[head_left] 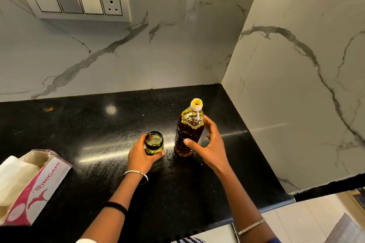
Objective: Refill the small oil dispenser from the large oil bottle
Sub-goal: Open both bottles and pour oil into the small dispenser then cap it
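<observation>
On the black worktop point(98, 124), near the corner of the marble wall, the small oil dispenser point(154, 142) stands upright with its mouth open and a little yellow oil inside. The left hand point(140, 156) holds it, fingers point(161, 153) curled round its side. Just beside it, to the right, the large oil bottle point(187, 130) stands upright with no cap on, dark oil nearly up to its shoulder. The right hand point(211, 148) cups it: thumb on the front, forefinger at the shoulder, other fingers loosely bent away. I cannot tell whether it truly grips. A tissue box point(33, 187) lies at the far left.
</observation>
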